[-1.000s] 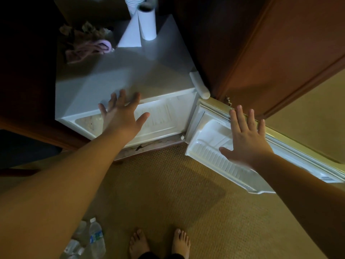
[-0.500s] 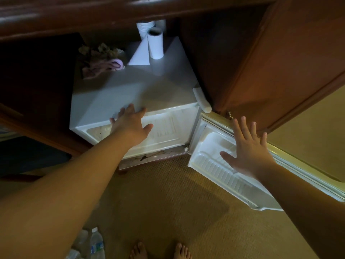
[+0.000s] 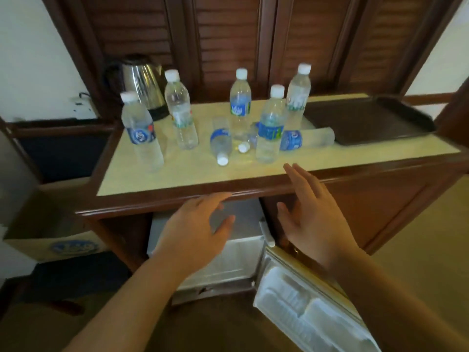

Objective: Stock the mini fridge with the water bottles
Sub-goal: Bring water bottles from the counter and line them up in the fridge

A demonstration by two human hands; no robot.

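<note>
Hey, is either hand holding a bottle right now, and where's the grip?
No. The left hand and right hand are open and empty, below the countertop.

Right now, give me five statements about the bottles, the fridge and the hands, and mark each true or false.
1. The white mini fridge door stands open. True.
2. The left hand holds a bottle. False: it is empty, fingers spread.
3. All the clear plastic water bottles on the cream countertop stand upright. False: two lie on their sides, one near the middle and one beside the tray.
4. A dark rectangular tray lies at the counter's right end. True.
5. The right hand rests on the steel kettle. False: it is open below the counter edge, far from the kettle.
</note>
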